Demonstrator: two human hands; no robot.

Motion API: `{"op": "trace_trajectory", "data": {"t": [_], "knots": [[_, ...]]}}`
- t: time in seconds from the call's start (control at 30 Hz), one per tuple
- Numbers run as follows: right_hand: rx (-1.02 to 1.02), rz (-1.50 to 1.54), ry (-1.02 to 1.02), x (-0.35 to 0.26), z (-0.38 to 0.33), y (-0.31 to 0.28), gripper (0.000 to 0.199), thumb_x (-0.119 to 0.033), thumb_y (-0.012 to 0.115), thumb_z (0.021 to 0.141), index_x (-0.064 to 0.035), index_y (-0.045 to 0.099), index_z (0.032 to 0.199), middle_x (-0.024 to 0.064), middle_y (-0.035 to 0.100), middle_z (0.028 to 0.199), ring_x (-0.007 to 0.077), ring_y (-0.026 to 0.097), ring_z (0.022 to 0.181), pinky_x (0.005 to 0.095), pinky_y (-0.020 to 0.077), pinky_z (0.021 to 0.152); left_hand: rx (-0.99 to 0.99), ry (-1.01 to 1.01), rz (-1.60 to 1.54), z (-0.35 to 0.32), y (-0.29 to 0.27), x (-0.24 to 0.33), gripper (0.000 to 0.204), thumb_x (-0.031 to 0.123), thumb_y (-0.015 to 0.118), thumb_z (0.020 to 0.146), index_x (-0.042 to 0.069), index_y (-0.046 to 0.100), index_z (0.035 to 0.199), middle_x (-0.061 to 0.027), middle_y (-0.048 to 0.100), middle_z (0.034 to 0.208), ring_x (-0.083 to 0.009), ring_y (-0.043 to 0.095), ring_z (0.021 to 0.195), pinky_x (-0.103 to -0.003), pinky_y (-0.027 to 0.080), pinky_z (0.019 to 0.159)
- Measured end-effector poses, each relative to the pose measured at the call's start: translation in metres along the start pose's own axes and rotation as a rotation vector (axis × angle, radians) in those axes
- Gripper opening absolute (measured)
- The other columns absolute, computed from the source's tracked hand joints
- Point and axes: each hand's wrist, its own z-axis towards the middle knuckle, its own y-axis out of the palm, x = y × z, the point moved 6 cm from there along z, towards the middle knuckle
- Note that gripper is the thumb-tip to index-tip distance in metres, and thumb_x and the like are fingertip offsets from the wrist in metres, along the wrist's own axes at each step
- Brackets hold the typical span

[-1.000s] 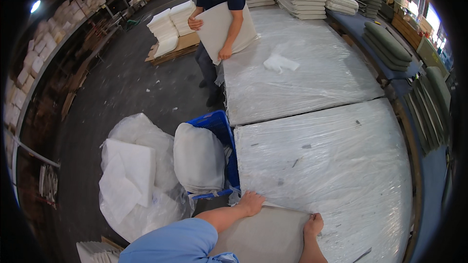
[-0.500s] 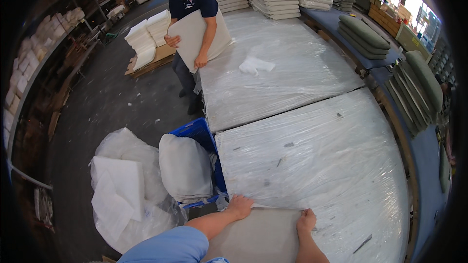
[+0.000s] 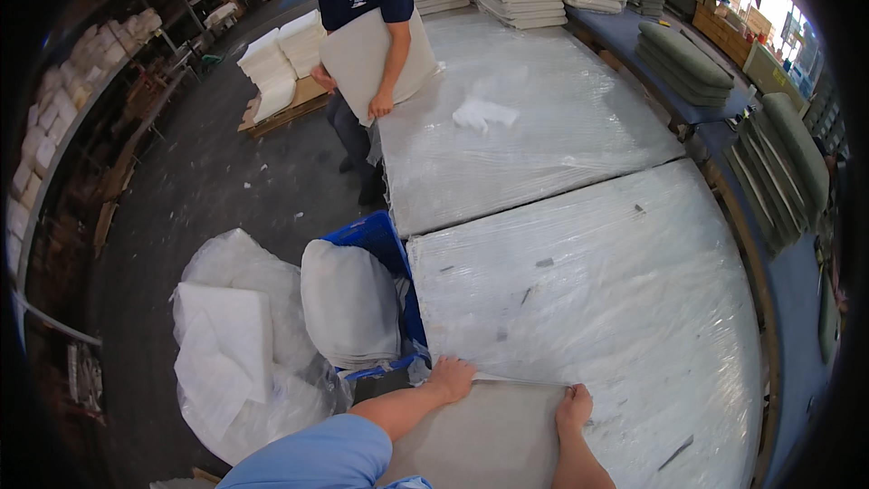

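A flat light-grey fabric cushion cover (image 3: 484,426) lies at the near edge of the plastic-wrapped table (image 3: 579,290), partly hidden by my arms. My left hand (image 3: 451,378) grips its far left corner, with the fingers bent over the edge. At the far right corner, my right hand (image 3: 574,407) is closed in a pinch on the fabric. Between the two hands the far edge is pulled straight, and a thin white strip shows along it. Whether anything is inside the cover I cannot tell.
Left of the table, a blue crate (image 3: 371,231) holds stacked grey cushions (image 3: 348,303) beside a clear bag with white padding (image 3: 226,335). Across the table a co-worker (image 3: 367,14) holds a grey cushion (image 3: 385,59). Green cushions (image 3: 683,63) sit on the blue bench at right.
The whole view has shifted slightly. Both my hands keep their hold on the cover's far corners. The co-worker's hand and cushion have moved a little.
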Motion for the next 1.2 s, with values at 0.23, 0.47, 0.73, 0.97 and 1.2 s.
{"op": "trace_trajectory", "data": {"t": [0.23, 0.47, 0.73, 0.97, 1.2], "knots": [[-0.008, -0.014, -0.025, 0.0008, 0.0019, 0.0033, 0.015, -0.012, 0.065, 0.093, 0.0008, 0.069, 0.100, 0.0226, 0.072, 0.097, 0.0434, 0.068, 0.095, 0.0519, 0.0520, 0.084, 0.013, 0.015, 0.013, 0.0011, 0.0029, -0.0041, 0.027, 0.023, 0.059, 0.093, 0.014, 0.070, 0.116, -0.0094, 0.071, 0.118, -0.0304, 0.061, 0.119, -0.051, 0.041, 0.103], [-0.012, -0.001, -0.001, 0.0002, -0.0053, -0.0010, 0.012, -0.010, 0.065, 0.094, 0.0019, 0.068, 0.097, 0.0217, 0.072, 0.094, 0.0432, 0.068, 0.091, 0.0519, 0.0512, 0.082, -0.017, 0.006, 0.024, -0.0031, 0.0085, 0.0000, 0.029, 0.020, 0.052, 0.097, 0.012, 0.071, 0.117, -0.0104, 0.072, 0.120, -0.0319, 0.060, 0.120, -0.050, 0.040, 0.104], [0.003, 0.009, -0.003, 0.0046, -0.0013, 0.0019, 0.011, -0.009, 0.066, 0.093, 0.0007, 0.069, 0.095, 0.0213, 0.072, 0.093, 0.0426, 0.067, 0.090, 0.0512, 0.0512, 0.082, -0.015, 0.010, 0.001, -0.0031, 0.0034, 0.0010, 0.030, 0.020, 0.053, 0.096, 0.012, 0.072, 0.117, -0.0104, 0.072, 0.119, -0.0313, 0.061, 0.120, -0.049, 0.040, 0.104], [-0.004, 0.010, 0.000, 0.0032, -0.0001, 0.0034, 0.011, -0.010, 0.067, 0.092, 0.0010, 0.068, 0.094, 0.0222, 0.071, 0.094, 0.0427, 0.067, 0.091, 0.0512, 0.0513, 0.082, -0.014, 0.012, -0.001, -0.0029, 0.0019, 0.0007, 0.030, 0.019, 0.055, 0.095, 0.013, 0.072, 0.118, -0.0096, 0.072, 0.119, -0.0304, 0.061, 0.119, -0.049, 0.041, 0.103], [-0.036, -0.007, -0.014, 0.0062, 0.0028, 0.0059, 0.012, -0.010, 0.067, 0.092, 0.0006, 0.068, 0.096, 0.0224, 0.071, 0.096, 0.0434, 0.067, 0.093, 0.0517, 0.0511, 0.083, 0.011, 0.021, -0.001, -0.0015, 0.0013, 0.0008, 0.028, 0.019, 0.054, 0.094, 0.012, 0.072, 0.115, -0.0094, 0.073, 0.118, -0.0305, 0.062, 0.118, -0.049, 0.041, 0.103]]}}
